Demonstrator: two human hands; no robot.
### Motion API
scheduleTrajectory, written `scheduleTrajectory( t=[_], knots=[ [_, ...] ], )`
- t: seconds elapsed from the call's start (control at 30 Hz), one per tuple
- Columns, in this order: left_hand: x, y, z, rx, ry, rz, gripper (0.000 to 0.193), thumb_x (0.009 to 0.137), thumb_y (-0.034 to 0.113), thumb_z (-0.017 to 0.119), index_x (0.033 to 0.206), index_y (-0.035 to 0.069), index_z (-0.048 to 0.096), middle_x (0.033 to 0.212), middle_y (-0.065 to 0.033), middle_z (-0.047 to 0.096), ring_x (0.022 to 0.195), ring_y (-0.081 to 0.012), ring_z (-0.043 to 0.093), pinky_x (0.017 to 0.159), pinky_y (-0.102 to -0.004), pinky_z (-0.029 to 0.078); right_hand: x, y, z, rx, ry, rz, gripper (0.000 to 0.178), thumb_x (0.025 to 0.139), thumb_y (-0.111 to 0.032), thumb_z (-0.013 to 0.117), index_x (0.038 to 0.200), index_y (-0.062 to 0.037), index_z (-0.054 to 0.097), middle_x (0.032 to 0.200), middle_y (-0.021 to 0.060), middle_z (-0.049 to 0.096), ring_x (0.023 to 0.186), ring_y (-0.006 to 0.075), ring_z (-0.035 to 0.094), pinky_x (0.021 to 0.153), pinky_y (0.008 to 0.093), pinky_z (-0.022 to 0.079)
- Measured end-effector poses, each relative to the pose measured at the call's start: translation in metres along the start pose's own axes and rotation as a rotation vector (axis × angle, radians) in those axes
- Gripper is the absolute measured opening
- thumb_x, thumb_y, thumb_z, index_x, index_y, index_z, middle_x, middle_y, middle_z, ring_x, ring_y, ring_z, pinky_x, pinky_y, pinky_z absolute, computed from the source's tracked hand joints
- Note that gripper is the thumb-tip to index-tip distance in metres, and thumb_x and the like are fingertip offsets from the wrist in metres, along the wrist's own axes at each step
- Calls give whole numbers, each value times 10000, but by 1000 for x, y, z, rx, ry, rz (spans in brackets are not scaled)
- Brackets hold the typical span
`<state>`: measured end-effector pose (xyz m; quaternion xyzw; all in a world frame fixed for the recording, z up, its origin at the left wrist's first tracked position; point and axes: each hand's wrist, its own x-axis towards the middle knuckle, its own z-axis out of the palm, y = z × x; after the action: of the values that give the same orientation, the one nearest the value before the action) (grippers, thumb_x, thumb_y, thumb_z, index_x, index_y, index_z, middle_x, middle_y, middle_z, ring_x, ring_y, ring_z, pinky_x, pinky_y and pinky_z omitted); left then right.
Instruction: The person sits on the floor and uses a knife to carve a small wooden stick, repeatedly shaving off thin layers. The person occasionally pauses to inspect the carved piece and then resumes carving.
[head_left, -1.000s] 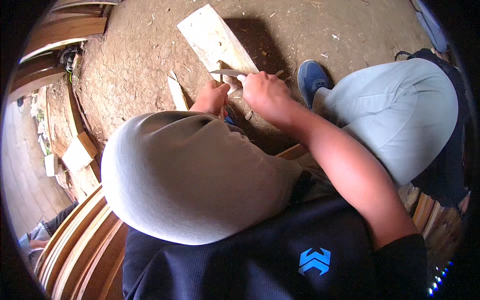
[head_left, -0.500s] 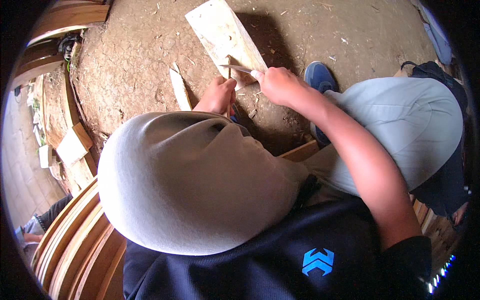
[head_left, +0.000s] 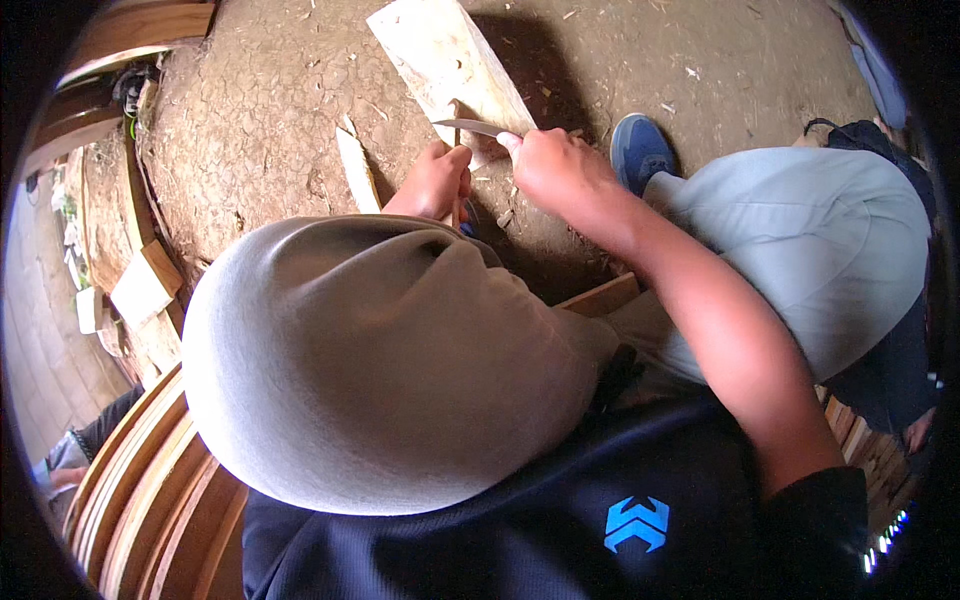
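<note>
The left hand (head_left: 436, 182) was closed in a fist around a slender wooden stick (head_left: 454, 112), the upper end of which projected past the thumb toward a pale wooden plank (head_left: 450, 62). The right hand (head_left: 560, 165) was closed around a knife (head_left: 480, 127); the grip concealed the handle, and the thumb lay near the base of the blade. The blade pointed left and crossed the stick just above the left thumb. Edge contact and cutting depth could not be told.

Hazards: a slip of the blade down the stick could have cut the left thumb, since little stick separated the two. Excess force or a knot could have caused such a slip. A loose left grip could have let the stick rotate. Too deep a bite could have split the thin wood.
</note>
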<state>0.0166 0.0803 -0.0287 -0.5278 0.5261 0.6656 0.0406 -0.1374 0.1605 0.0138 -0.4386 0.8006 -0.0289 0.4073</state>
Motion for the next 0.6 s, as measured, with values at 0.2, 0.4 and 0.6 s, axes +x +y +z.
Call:
scheduleTrajectory(
  t=[0.2,0.4,0.6],
  knots=[
    [2,-5,-4,24,22,-14,290,920,247,446,747,22,504,608,-71,490,406,-185,459,367,-326,422,-6,-12,11,-2,67,-1,528,986,-414,336,1031,1,660,990,251,652,928,395,649,806,489,519],
    [5,-1,5,54,-57,30,326,948,254,419,738,18,504,606,-70,499,418,-186,490,376,-332,438,28,-35,-24,-154,64,-116,468,975,-325,356,1064,37,638,1048,257,639,969,369,646,846,439,520],
    [-7,-7,-4,-13,-13,8,334,941,269,419,716,32,485,609,-70,498,426,-181,507,377,-306,432,32,-3,-16,-28,79,-12,545,990,-396,344,1029,61,637,1002,311,624,981,428,617,865,492,479]
  ],
)
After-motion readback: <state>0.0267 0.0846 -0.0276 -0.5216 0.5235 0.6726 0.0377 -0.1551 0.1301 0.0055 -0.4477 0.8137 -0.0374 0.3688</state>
